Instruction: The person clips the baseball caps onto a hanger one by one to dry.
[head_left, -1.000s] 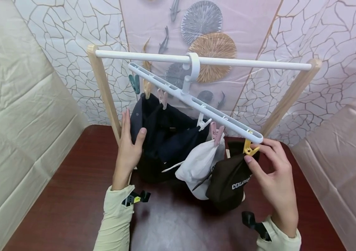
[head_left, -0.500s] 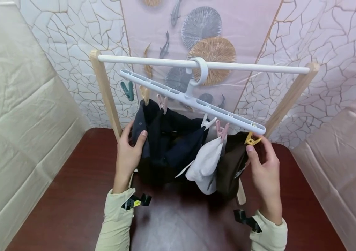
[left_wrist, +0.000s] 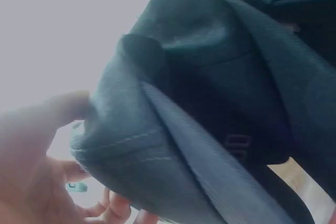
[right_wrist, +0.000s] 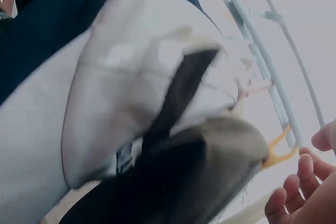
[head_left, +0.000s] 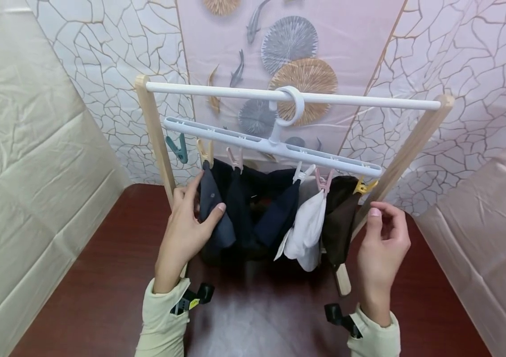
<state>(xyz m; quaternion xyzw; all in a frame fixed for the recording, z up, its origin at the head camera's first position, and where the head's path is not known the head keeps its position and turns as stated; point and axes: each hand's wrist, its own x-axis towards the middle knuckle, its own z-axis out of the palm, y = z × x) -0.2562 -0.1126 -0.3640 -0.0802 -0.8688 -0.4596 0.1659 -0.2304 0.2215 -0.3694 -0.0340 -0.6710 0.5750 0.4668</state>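
Observation:
A white hanger (head_left: pixel 275 146) hangs tilted from a rod, its right end lower, with several coloured clips along it. A yellow clip (head_left: pixel 364 187) holds a dark brown cloth item (head_left: pixel 341 223); a pink clip (head_left: pixel 323 181) holds a white cloth item (head_left: pixel 306 230). Dark navy cloth (head_left: pixel 277 213) hangs from other clips. My left hand (head_left: pixel 183 230) touches the left edge of grey-blue cloth (head_left: pixel 217 218), thumb in front, some fingers partly hidden by it; in the left wrist view the cloth shows stitching. My right hand (head_left: pixel 382 248), loosely curled and holding nothing, is just below and right of the yellow clip.
A wooden rack (head_left: pixel 154 134) with a white top rod (head_left: pixel 235 92) stands on the dark red-brown table (head_left: pixel 253 307). A teal clip (head_left: pixel 178 148) dangles free at the hanger's left end. Pale cloth screens (head_left: pixel 34 163) flank both sides.
The hanger has turned and levelled out, its right end rising and its left end dropping. My right hand has let go of the yellow clip. My left hand has shifted slightly right along the cloth.

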